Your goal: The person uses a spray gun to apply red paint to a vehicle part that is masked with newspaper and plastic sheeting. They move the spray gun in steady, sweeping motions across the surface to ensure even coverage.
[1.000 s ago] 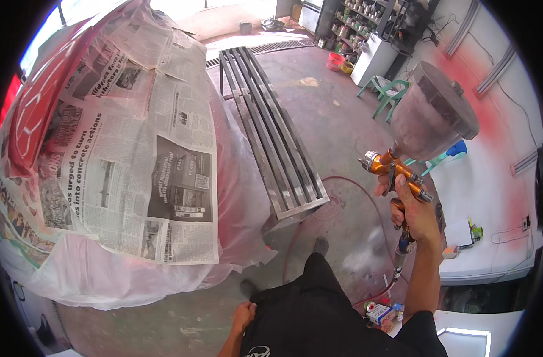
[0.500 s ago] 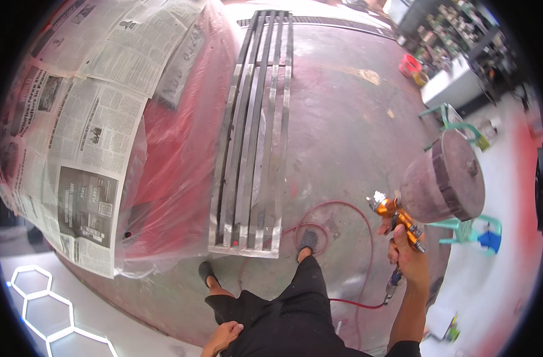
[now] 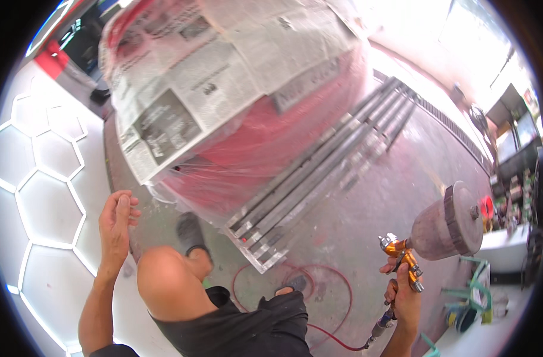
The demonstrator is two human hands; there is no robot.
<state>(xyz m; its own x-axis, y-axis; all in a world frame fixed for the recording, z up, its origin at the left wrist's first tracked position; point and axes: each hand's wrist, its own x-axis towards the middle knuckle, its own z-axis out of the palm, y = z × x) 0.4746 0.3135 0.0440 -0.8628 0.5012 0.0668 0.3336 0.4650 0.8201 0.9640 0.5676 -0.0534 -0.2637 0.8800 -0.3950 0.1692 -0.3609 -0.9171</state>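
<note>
My right hand (image 3: 402,284) grips an orange-and-silver spray gun (image 3: 401,257) topped by a pinkish-grey paint cup (image 3: 444,223), with a red hose (image 3: 343,345) connected below the handle. My left hand (image 3: 116,217) is raised beside the white wall, fingers loosely bent and holding nothing. Ahead of me stands a rack of long metal bars (image 3: 307,184), lengthwise beside a bulky red object wrapped in translucent plastic (image 3: 253,143) and topped with newspaper sheets (image 3: 235,47).
A white wall with hexagonal light strips (image 3: 51,190) rises at the left. Hose loops cross the concrete floor (image 3: 420,166) by my feet. At the right are shelves of small containers (image 3: 524,199), a red bucket (image 3: 487,205) and green plastic chairs (image 3: 473,279). A floor grate (image 3: 453,128) runs behind.
The view has turned, bringing the hexagon wall to the left. My left hand has come up from beside my shorts and my left knee is raised. The spray gun stays in my right hand.
</note>
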